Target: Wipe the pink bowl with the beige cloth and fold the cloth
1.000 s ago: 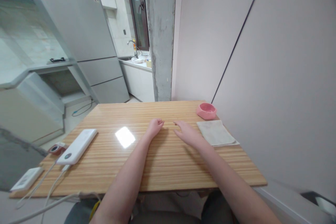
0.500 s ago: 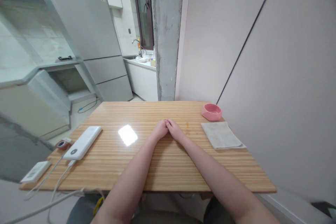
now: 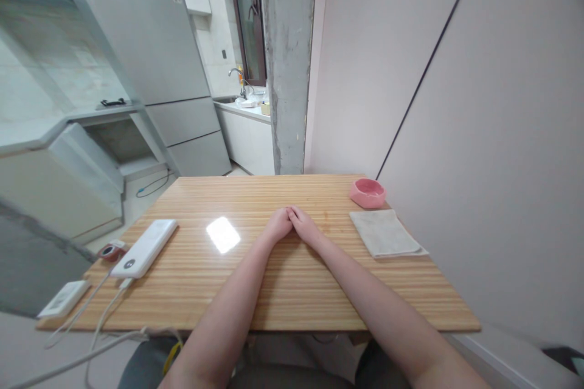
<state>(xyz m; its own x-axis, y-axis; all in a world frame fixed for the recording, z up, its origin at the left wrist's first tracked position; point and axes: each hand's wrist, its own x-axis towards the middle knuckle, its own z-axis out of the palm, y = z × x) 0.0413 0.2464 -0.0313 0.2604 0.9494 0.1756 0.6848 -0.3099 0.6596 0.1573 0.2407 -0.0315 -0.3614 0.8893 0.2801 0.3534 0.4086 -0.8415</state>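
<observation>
Both hands are resting on the wooden table (image 3: 283, 292), near its middle. The left hand (image 3: 279, 224) is lying loosely curled, holding nothing; the right hand (image 3: 305, 227) is lying likewise, fingers bent and empty, its fingertips touching those of the left. Right of the hands on the table, a folded grey cloth (image 3: 387, 233) is lying, with a pink dish (image 3: 367, 192) just beyond it. A white power bank (image 3: 145, 247) is sitting well apart at the table's left edge.

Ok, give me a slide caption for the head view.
Left hand and right hand meet on a wooden table, cloth and pink bowl alongside.
</observation>
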